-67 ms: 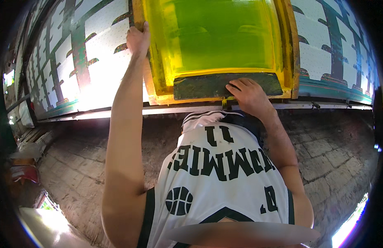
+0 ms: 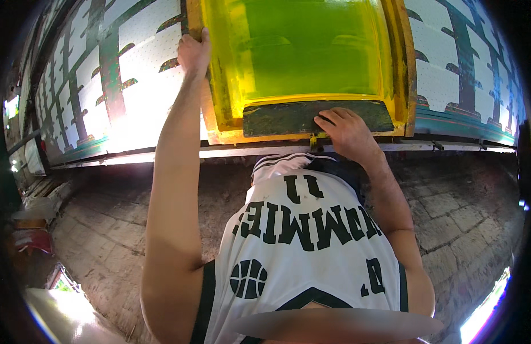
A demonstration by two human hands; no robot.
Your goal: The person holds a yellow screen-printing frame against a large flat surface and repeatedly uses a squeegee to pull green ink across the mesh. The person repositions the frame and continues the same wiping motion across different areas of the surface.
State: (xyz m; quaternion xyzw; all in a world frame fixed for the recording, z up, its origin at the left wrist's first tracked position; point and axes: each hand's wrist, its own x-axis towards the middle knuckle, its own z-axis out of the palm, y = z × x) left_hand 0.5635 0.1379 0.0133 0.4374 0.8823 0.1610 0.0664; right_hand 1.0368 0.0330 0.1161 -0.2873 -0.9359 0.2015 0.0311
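Left grip (image 2: 194, 54): I see it closed on the frame (image 2: 408, 63).
Right grip (image 2: 347, 133): curled over the dark board (image 2: 282, 119).
Frame: along the table's (image 2: 466, 125) near edge.

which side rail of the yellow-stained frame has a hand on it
The left side rail: the left hand grips it. The right side rail has none; the right hand is on the dark board.

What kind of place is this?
Probably a screen-printing workshop: a yellow-stained frame with a green screen, a dark squeegee-like blade under the right hand, and white panels laid along a long table.
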